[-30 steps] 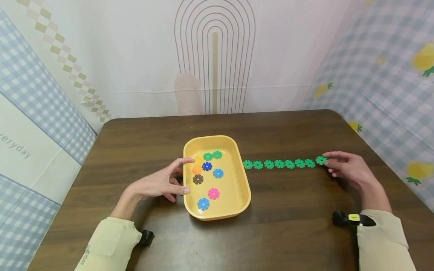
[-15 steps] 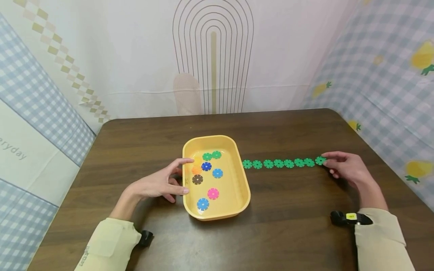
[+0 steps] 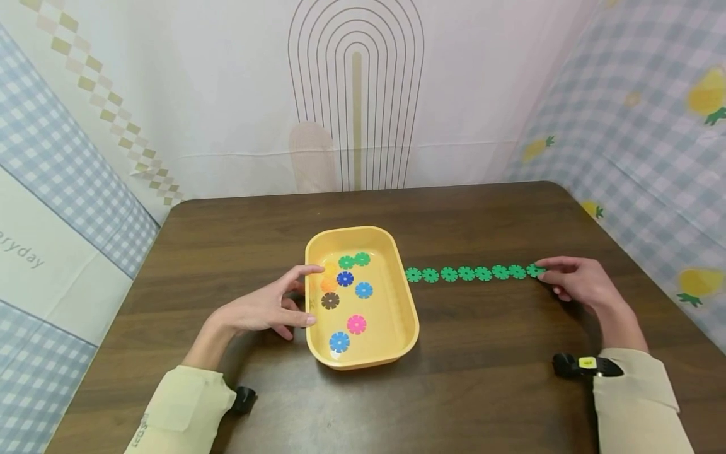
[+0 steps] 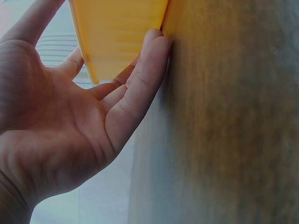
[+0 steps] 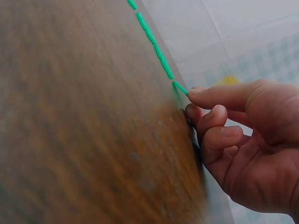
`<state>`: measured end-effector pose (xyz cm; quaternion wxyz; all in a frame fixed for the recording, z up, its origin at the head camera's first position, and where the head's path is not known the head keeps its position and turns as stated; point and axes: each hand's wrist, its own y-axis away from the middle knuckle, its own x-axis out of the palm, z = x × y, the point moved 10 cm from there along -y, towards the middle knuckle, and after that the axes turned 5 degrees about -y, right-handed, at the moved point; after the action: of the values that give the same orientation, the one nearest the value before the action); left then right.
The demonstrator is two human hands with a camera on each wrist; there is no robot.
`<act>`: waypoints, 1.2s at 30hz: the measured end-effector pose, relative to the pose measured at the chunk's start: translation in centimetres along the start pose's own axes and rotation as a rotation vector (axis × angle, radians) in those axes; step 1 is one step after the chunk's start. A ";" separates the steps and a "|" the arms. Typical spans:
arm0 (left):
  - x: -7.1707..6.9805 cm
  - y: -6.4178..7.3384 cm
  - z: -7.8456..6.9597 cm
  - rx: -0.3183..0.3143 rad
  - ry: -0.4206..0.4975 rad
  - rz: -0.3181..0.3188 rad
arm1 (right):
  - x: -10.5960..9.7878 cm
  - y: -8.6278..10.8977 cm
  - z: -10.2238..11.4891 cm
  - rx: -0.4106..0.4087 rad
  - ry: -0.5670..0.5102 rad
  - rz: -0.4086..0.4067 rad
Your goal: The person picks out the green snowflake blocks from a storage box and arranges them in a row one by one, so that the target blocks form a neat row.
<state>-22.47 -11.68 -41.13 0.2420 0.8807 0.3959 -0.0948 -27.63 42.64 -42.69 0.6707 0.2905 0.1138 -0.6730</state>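
My left hand [image 3: 263, 309] holds the left rim of a yellow plastic tray [image 3: 404, 315], thumb and index finger over the edge. In the left wrist view its other fingers [image 4: 140, 79] lie against the tray's outer wall [image 4: 121, 37]. At the right end of a row of green notched plastic discs [image 3: 466, 273], my right hand [image 3: 581, 284] pinches one green disc [image 3: 533, 270] by its right edge. That disc tilts up toward the fingertips in the right wrist view, its low edge close to the last disc [image 5: 163, 62] of the flat row.
Inside the tray lie several loose notched discs: two green [image 3: 346, 261], a dark blue [image 3: 345, 279], a brown [image 3: 330, 301], a pink [image 3: 357, 325], light blue [image 3: 339, 342] and yellow-orange ones [image 3: 329, 284]. The dark wooden table [image 3: 482, 391] meets a hanging patterned cloth [image 3: 238, 126] at the back.
The right hand has shifted slightly left with the pinched green disc, narrowing the gap to the row's end. The left hand and tray keep their place.
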 end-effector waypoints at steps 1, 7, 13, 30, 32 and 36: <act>0.0 0.0 0.0 0.001 0.000 0.001 | 0.0 0.0 0.0 0.000 -0.004 0.002; 0.0 0.1 -0.1 -0.001 0.006 0.002 | 0.0 0.0 -0.1 0.005 -0.013 0.020; 0.0 0.0 -0.1 -0.002 0.004 0.003 | 0.2 0.1 0.1 -0.004 -0.015 0.037; 0.1 -0.1 0.0 0.003 0.010 0.009 | 0.3 0.2 0.0 0.011 -0.005 0.030; 0.1 -0.1 0.0 0.003 0.009 0.007 | 0.2 0.2 0.0 0.018 0.000 0.028; 0.1 0.0 -0.1 0.004 0.005 0.007 | 0.0 0.3 0.1 0.026 -0.005 0.022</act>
<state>-22.45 -11.56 -41.02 0.2395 0.8828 0.3933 -0.0925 -27.36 42.56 -42.55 0.6746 0.2986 0.1002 -0.6676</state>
